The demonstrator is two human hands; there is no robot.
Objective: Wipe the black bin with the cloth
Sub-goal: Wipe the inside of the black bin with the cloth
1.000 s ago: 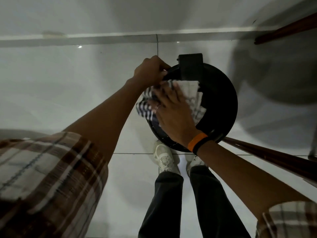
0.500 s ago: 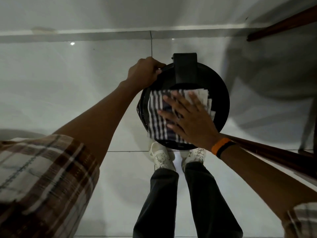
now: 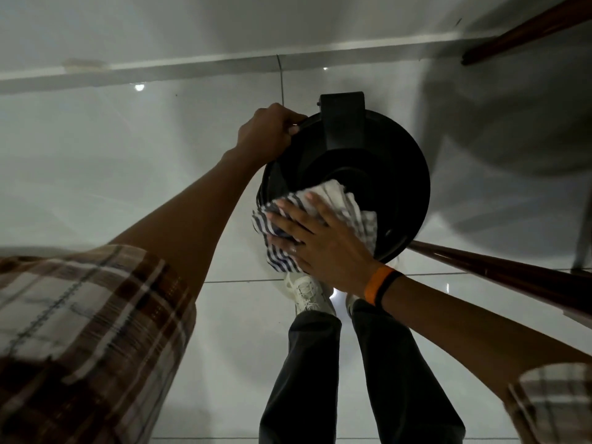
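A round black bin (image 3: 397, 174) stands on the floor right in front of my feet, seen from above, its lid shut and a hinge block at its far side. My left hand (image 3: 267, 134) grips the bin's far left rim. My right hand (image 3: 315, 233), with an orange and black wristband, lies flat with fingers spread on a white and blue striped cloth (image 3: 355, 208). It presses the cloth onto the near left part of the lid. Part of the cloth hangs over the near left edge.
The floor (image 3: 112, 161) is glossy pale tile, with a wall skirting (image 3: 192, 67) behind the bin. A dark red wooden bar (image 3: 499, 270) runs from the bin's near right side to the right edge. Another wooden piece (image 3: 525, 30) sits top right. My white shoes (image 3: 309, 294) touch the bin's base.
My right hand has slid the cloth from the middle of the lid toward its near left edge, bunching it. My left hand has kept its hold on the rim.
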